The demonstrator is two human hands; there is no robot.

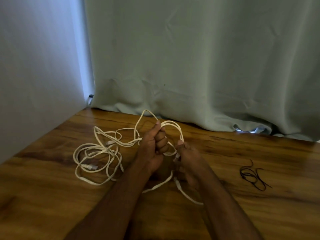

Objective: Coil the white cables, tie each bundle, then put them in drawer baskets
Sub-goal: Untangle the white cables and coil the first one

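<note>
Centre of frame: left hand [153,144] fisted around a few coiled loops of white cable [173,129], thumb on top. Right hand [186,157] blurred, fingers pinching the same cable just right of the coil. The rest of the cable lies tangled on the wooden table [52,196], centre-left. Thin black tie cord [252,175] lies at right, well apart. Grey curtain [207,58] behind.

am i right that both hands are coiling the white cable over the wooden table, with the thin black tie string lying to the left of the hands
Not quite. The head view shows the black tie string lying on the wooden table to the right of the hands, not the left. The rest holds: the left hand and right hand both hold loops of the white cable.
</note>
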